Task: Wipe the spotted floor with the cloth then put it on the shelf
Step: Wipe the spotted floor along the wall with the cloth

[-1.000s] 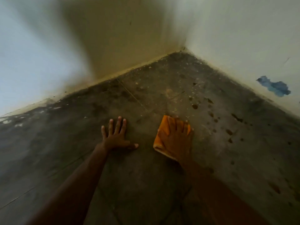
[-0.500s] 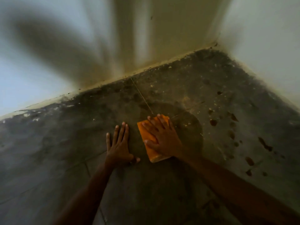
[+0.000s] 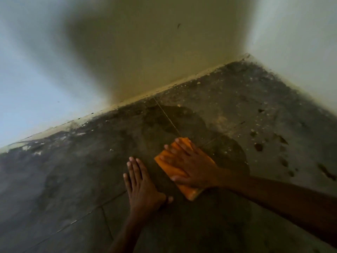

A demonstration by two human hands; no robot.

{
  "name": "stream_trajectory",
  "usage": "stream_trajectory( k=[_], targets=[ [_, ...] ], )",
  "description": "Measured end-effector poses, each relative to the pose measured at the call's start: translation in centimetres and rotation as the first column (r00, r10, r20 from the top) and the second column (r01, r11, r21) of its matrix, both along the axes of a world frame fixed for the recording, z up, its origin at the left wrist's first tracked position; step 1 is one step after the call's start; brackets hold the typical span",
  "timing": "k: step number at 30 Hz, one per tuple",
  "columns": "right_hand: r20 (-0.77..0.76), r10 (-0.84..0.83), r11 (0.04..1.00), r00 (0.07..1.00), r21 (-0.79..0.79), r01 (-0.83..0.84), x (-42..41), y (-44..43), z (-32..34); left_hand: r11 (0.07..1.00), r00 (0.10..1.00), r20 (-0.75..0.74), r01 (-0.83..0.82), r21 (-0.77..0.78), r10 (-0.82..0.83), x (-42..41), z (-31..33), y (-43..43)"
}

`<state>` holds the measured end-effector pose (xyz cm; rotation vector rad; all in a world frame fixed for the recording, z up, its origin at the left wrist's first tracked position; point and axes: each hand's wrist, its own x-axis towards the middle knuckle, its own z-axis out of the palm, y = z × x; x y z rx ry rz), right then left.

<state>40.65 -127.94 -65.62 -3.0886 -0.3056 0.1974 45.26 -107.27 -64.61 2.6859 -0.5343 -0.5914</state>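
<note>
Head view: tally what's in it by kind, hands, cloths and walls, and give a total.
Hands: 2, the left hand flat on the floor, the right hand pressing the cloth
Cloths: 1, the orange cloth
Walls: 2, the back wall and the right wall
Total: 5

I count one orange cloth (image 3: 184, 175) folded into a pad. Two of my hands are down: my left hand (image 3: 141, 187) and my right hand (image 3: 193, 167). There is one dark floor (image 3: 73, 179), crossed by a few thin joint lines. Two walls meet in one corner. The dark spots (image 3: 258, 147) on the right number roughly ten; blur keeps me from an exact count.
</note>
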Motion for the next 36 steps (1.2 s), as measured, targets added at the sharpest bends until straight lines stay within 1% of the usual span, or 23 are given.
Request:
stream_trajectory(
  k=[1, 3, 5, 6, 7, 8, 10, 11, 12, 14, 16, 18, 19, 20, 21, 23, 25, 27, 28, 30, 32, 33, 36],
  targets=[
    [-0.012, -0.048, 0.999, 0.999, -0.009, 0.047, -0.8, -1.9, -0.1, 1.0, 1.0, 0.0, -0.001, -0.003, 0.001, -0.1, 0.0, 0.0],
    [-0.042, -0.279, 0.96, 0.959, -0.02, 0.278, 1.8, -4.9, -0.1, 1.0, 1.0, -0.005, 0.0, 0.003, 0.0, -0.3, -0.1, -0.1],
    [-0.062, -0.521, 0.849, 0.851, 0.063, 0.524, 7.8, -5.4, 0.7, 1.0, 1.0, -0.02, 0.009, 0.017, -0.009, 0.1, -0.2, -0.1],
    [-0.061, -0.581, 0.806, 0.811, 0.094, 0.585, 10.3, -4.3, 0.9, 0.999, 1.0, -0.007, 0.012, 0.03, -0.011, 0.2, -0.4, 0.0],
    [-0.041, -0.592, 0.799, 0.805, 0.107, 0.592, 11.7, -2.6, 0.9, 0.999, 1.0, 0.005, 0.015, 0.037, -0.016, 0.4, -0.5, 0.1],
    [-0.019, -0.552, 0.828, 0.833, 0.105, 0.551, 11.2, -0.8, 0.5, 0.999, 1.0, 0.001, 0.018, 0.039, -0.019, 0.4, -0.6, 0.0],
    [0.066, -0.371, 0.927, 0.926, 0.084, 0.366, 5.9, 1.8, -0.4, 0.999, 1.0, -0.005, 0.022, 0.034, -0.022, 0.5, -0.3, 0.0],
    [0.095, -0.313, 0.948, 0.945, 0.085, 0.306, 1.7, 2.0, -0.9, 0.999, 0.999, -0.006, 0.042, 0.029, -0.042, 0.3, -0.1, -0.2],
    [0.113, -0.309, 0.95, 0.944, 0.09, 0.3, -2.1, 1.4, -1.3, 0.997, 0.997, 0.004, 0.078, 0.004, -0.078, 0.1, 0.2, -0.3],
    [0.104, -0.478, 0.878, 0.872, 0.095, 0.47, -5.9, -2.7, -1.6, 0.973, 0.976, 0.045, 0.215, -0.086, -0.212, -0.3, 0.4, -1.5],
    [0.077, -0.687, 0.727, 0.723, 0.106, 0.679, -4.1, -8.1, -0.9, 0.923, 0.936, 0.099, 0.35, -0.158, -0.338, -0.6, 0.5, -3.9],
    [-0.01, -0.78, 0.617, 0.625, 0.146, 0.773, -0.7, -11.4, -0.5, 0.883, 0.905, 0.142, 0.423, -0.204, -0.401, -1.3, 0.5, -7.1],
    [-0.019, -0.787, 0.606, 0.616, 0.161, 0.779, -0.3, -11.4, -0.4, 0.872, 0.901, 0.15, 0.432, -0.231, -0.407, -1.7, 0.5, -8.6],
    [0.019, -0.772, 0.63, 0.636, 0.162, 0.76, -1.1, -10.8, -0.8, 0.866, 0.903, 0.152, 0.429, -0.257, -0.403, -2.1, 0.5, -9.8],
    [0.069, -0.746, 0.664, 0.662, 0.146, 0.733, -3.7, -9.2, -1.1, 0.86, 0.901, 0.148, 0.434, -0.268, -0.409, -2.9, 0.5, -10.8],
    [0.135, -0.638, 0.77, 0.758, 0.095, 0.631, -11.5, -4.6, -1.8, 0.86, 0.902, 0.136, 0.431, -0.275, -0.409, -4.2, 0.0, -11.6],
    [0.127, -0.6, 0.798, 0.79, 0.152, 0.583, -18.0, -1.5, -1.8, 0.858, 0.88, 0.153, 0.473, -0.202, -0.45, -5.3, -0.9, -11.2],
    [0.129, -0.638, 0.77, 0.76, 0.152, 0.62, -18.6, -3.3, -2.3, 0.828, 0.816, 0.22, 0.558, -0.058, -0.534, -6.1, -2.1, -10.7],
    [0.136, -0.682, 0.731, 0.718, 0.136, 0.669, -17.0, -5.1, -2.3, 0.818, 0.797, 0.238, 0.575, -0.017, -0.555, -6.2, -2.6, -10.7],
    [0.139, -0.796, 0.605, 0.589, 0.151, 0.782, -12.7, -8.6, -1.9, 0.82, 0.795, 0.238, 0.573, 0.004, -0.557, -5.8, -2.9, -10.9],
    [0.094, -0.852, 0.524, 0.515, 0.161, 0.837, -11.2, -9.5, -1.7, 0.825, 0.798, 0.253, 0.566, 0.002, -0.548, -6.0, -3.1, -11.2],
    [0.109, -0.842, 0.539, 0.528, 0.167, 0.826, -12.3, -8.3, -2.0, 0.827, 0.801, 0.244, 0.563, 0.007, -0.547, -6.4, -2.9, -10.9],
    [0.183, -0.712, 0.701, 0.678, 0.128, 0.701, -21.1, -0.9, -2.4, 0.852, 0.836, 0.222, 0.522, -0.038, -0.503, -7.8, -2.6, -10.5]
  ],
)
